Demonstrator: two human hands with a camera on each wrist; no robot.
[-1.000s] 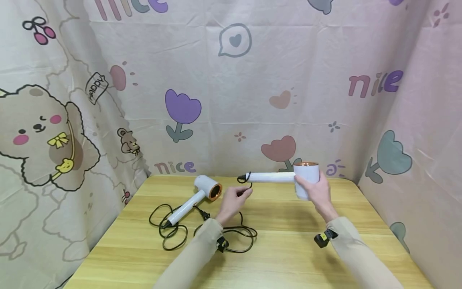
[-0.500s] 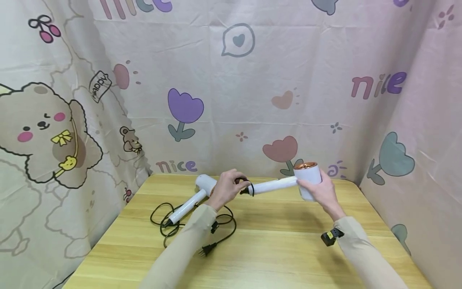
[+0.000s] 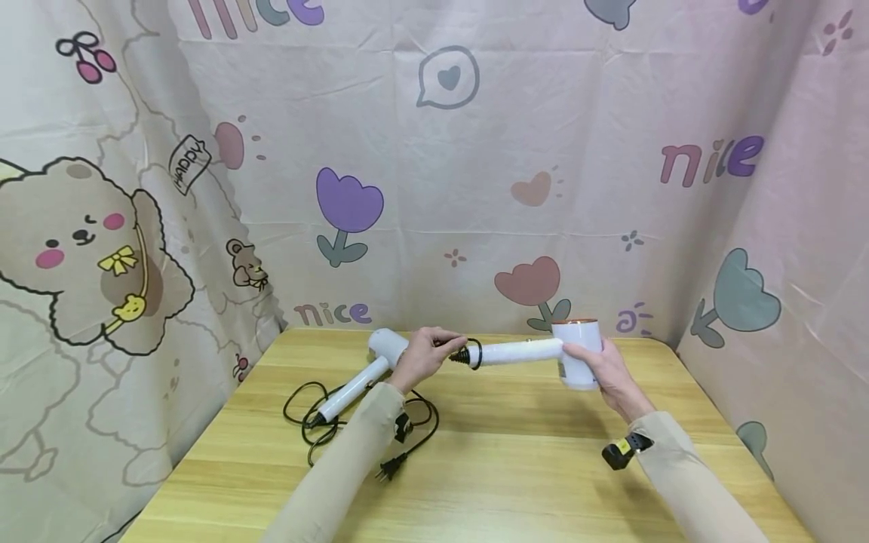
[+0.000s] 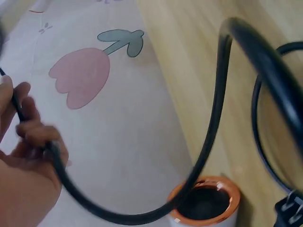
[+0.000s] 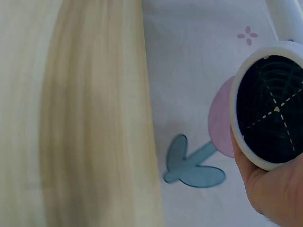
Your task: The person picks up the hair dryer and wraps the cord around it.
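Observation:
My right hand (image 3: 613, 375) grips the round head of a white hair dryer (image 3: 519, 352) above the table. Its handle points left, and the copper-coloured rim faces up. In the right wrist view the dryer's dark grille (image 5: 270, 111) shows above my fingers. With its fingertips, my left hand (image 3: 422, 356) pinches the black cord (image 4: 215, 109) just beyond the handle's end. A loop of cord lies around that end. The left wrist view shows the cord running through the curled fingers. Behind my left hand a second white hair dryer (image 3: 351, 391) lies on the table, its head partly hidden.
Black cord loops (image 3: 299, 407) lie around the second dryer's handle. A two-pin plug (image 3: 391, 467) is near my left forearm. The wooden table (image 3: 529, 483) meets a patterned cloth backdrop (image 3: 434, 188) at its back and sides.
My left hand has moved up and slightly left, bringing the cord to the handle's end. The cord loops and plug below have shifted. The held dryer's handle end has dropped a little.

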